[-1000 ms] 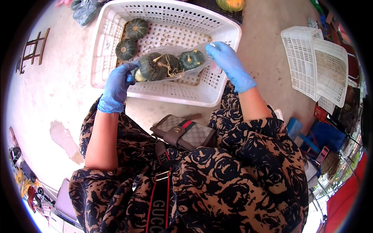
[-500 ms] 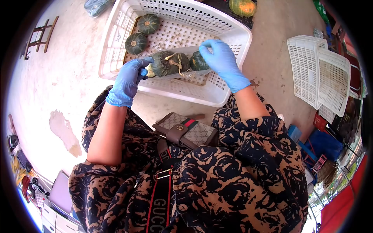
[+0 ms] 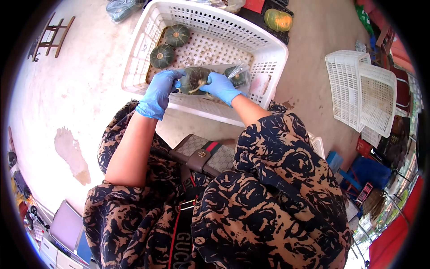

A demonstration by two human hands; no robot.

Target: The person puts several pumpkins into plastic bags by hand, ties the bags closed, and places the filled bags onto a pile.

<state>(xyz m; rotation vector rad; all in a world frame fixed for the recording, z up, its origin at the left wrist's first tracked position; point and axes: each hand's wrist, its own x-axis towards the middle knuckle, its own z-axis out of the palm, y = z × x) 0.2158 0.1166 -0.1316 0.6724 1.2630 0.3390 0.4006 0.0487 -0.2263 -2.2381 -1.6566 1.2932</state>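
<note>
Over the white perforated crate (image 3: 206,112) hangs a clear plastic bag (image 3: 239,68) of dark green pumpkins. My left hand (image 3: 160,92), in a blue glove, grips the bag's left end beside a pumpkin (image 3: 193,75). In a matching glove, my right hand (image 3: 219,87) is closed at that pumpkin's right side, by its pale stem; whether it holds bag or stem is hidden. Another bagged pumpkin (image 3: 236,77) shows just past my right hand. Two loose green pumpkins, one (image 3: 177,35) above the other (image 3: 161,56), lie in the crate's upper left part.
An orange-green pumpkin (image 3: 278,20) rests on a black crate beyond the white one. White crates (image 3: 347,85) stand at the right on the floor. A patterned bag (image 3: 206,154) lies at my lap. Top left are a filled plastic bag (image 3: 122,10) and a wooden frame (image 3: 53,36).
My right hand has left the bag's right end and moved left to the middle pumpkin. The bag's right end now stands loose. My left hand keeps its grip.
</note>
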